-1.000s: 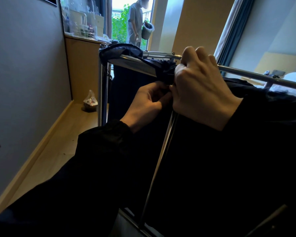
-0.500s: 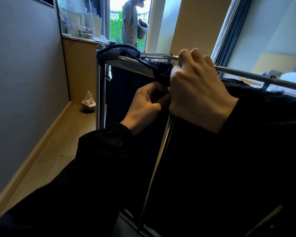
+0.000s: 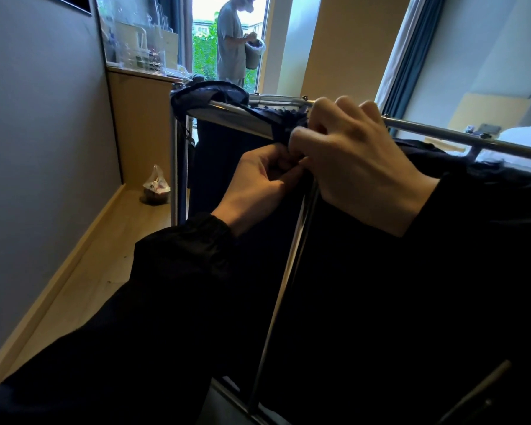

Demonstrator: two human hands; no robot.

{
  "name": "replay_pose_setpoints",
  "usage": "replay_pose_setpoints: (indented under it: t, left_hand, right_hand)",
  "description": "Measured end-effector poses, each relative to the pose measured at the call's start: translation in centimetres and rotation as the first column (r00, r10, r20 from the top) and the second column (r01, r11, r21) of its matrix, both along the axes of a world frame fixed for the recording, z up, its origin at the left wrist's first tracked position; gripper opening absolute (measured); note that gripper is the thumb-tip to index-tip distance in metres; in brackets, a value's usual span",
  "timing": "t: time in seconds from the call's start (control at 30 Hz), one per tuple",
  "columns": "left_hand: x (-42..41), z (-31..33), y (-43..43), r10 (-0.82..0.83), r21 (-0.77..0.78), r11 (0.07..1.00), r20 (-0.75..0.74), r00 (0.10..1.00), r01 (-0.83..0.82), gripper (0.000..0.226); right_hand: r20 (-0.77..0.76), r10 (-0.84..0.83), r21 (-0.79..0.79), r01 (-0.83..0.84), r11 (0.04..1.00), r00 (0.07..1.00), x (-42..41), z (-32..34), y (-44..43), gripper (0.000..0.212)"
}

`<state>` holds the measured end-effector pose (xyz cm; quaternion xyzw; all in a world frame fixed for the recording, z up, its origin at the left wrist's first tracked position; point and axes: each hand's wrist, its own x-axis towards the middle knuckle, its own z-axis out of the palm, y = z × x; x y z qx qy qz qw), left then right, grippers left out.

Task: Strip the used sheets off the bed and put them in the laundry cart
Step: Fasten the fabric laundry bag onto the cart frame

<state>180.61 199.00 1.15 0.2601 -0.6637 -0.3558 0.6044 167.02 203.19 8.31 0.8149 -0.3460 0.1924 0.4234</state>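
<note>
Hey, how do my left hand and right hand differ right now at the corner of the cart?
The right hand sits higher, back to the camera, curling over the top rail; the left hand is lower, thumb side showing. The right hand hides more of the corner than the left hand. Both pinch the bunched dark fabric there, and both wear black sleeves.

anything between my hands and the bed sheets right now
Yes, the laundry cart. The left hand and right hand pinch its dark bag cloth at the frame corner; the white bedding lies beyond its top rail.
</note>
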Motion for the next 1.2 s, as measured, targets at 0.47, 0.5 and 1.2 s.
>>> replay_pose_setpoints:
  t: [0.47,0.5,1.2]
  left_hand:
    - [-0.1,-0.5,0.4,-0.035,-0.020,0.999,-0.067,0.997,0.034,0.008]
    - [-0.1,-0.6,0.5,-0.034,-0.030,0.999,-0.057,0.998,0.032,0.009]
    - [-0.5,-0.1,0.2,0.019,-0.077,0.997,-0.052,0.998,-0.023,0.023]
  right_hand:
    - [0.021,0.080,0.167,-0.082,0.983,0.997,-0.4,1.4,0.2,0.007]
    - [0.035,0.081,0.208,-0.087,0.974,0.996,-0.3,1.7,0.2,0.009]
    - [0.244,0.036,0.285,-0.107,0.953,0.969,0.0,1.8,0.3,0.009]
